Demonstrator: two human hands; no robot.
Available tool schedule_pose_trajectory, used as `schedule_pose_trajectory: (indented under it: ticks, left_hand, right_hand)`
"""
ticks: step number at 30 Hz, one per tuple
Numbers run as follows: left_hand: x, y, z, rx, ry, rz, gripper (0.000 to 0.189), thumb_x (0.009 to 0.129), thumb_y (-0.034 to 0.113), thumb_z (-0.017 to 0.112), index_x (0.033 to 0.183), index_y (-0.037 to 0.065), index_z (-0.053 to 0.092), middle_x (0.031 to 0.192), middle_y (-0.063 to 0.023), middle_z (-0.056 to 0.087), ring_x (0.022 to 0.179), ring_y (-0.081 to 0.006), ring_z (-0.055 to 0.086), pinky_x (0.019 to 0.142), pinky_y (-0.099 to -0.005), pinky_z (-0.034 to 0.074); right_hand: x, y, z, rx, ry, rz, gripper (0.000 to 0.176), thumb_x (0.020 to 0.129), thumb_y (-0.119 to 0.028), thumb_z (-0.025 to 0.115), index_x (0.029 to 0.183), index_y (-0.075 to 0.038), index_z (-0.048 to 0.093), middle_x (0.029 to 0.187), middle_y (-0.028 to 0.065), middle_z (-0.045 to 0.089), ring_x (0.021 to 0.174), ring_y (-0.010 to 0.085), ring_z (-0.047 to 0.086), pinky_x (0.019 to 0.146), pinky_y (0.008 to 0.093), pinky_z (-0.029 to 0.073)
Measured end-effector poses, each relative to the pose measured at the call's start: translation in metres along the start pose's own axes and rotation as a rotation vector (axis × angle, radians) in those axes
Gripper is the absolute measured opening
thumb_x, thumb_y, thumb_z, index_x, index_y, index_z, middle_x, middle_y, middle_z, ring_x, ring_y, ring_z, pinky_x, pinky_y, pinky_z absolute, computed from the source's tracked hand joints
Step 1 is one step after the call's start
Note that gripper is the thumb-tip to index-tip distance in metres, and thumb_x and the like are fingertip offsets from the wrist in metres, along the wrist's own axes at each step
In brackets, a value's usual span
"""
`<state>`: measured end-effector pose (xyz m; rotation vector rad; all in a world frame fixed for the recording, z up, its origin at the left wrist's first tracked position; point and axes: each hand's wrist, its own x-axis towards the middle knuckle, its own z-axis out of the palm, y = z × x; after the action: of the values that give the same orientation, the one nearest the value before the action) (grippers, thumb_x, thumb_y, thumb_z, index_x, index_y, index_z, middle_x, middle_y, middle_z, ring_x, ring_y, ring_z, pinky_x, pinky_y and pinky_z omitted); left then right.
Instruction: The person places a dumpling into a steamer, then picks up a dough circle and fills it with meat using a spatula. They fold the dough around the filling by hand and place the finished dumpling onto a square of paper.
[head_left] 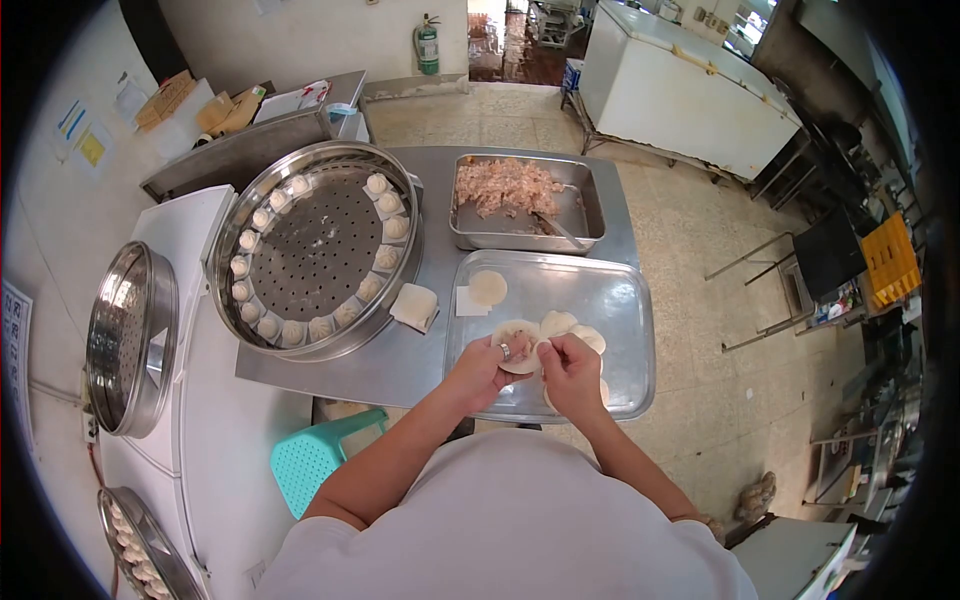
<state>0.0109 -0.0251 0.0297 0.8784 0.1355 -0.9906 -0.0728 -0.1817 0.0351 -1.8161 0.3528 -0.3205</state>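
My left hand (478, 374), with a ring on one finger, cups a round dough wrapper (510, 332) with some pinkish filling in it. Thumb and fingers of my right hand (572, 378) are closed in a pinch at the wrapper's right edge. Both hands are over a metal tray (625, 300). On this tray, flat dough rounds (557, 323) lie around my right hand, partly covered by it. Farther back, a single dough round (488, 287) rests partly on a white paper square (470, 304). Behind the tray, a deep metal pan (578, 243) holds minced filling (508, 187) and a long-handled utensil (560, 231).
A large steamer tray (320, 235) with pleated buns (387, 258) around its rim stands left, beside a stack of white paper squares (414, 305). Another steamer tray (130, 340) and one with buns (135, 550) are farther left. A turquoise stool (310, 465) is below the table.
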Motion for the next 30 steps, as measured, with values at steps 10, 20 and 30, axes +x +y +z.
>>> schedule_pose_trajectory:
  ticks: [10, 20, 30]
  left_hand:
    - [-0.010, 0.002, 0.016, 0.160, 0.017, 0.070, 0.028, 0.105, 0.022, 0.060, 0.129, 0.007, 0.060, 0.116, -0.0062, 0.068, 0.100, -0.0194, 0.071, 0.075, -0.0349, 0.065]
    - [-0.020, 0.002, 0.027, 0.334, -0.007, 0.043, 0.025, 0.103, 0.022, 0.065, 0.125, 0.009, 0.064, 0.105, -0.0024, 0.069, 0.085, -0.0124, 0.068, 0.060, -0.0267, 0.055]
    - [-0.021, 0.008, 0.028, 0.466, -0.058, 0.066, 0.023, 0.102, 0.018, 0.065, 0.123, 0.007, 0.066, 0.097, -0.0025, 0.069, 0.076, -0.0114, 0.064, 0.055, -0.0259, 0.049]
  right_hand:
    - [0.003, -0.010, -0.015, -0.129, -0.081, -0.218, 0.015, 0.104, -0.012, 0.060, 0.105, 0.003, 0.063, 0.085, 0.0052, 0.062, 0.074, 0.0114, 0.062, 0.067, 0.0273, 0.052]
    - [-0.006, -0.018, -0.032, -0.183, -0.129, -0.232, 0.014, 0.103, -0.010, 0.061, 0.101, 0.003, 0.066, 0.077, 0.0051, 0.061, 0.072, 0.0126, 0.061, 0.066, 0.0267, 0.051]
    - [-0.004, -0.021, -0.038, -0.121, -0.169, -0.268, 0.012, 0.101, -0.007, 0.061, 0.104, 0.004, 0.064, 0.092, 0.0112, 0.063, 0.074, 0.0169, 0.061, 0.067, 0.0293, 0.050]
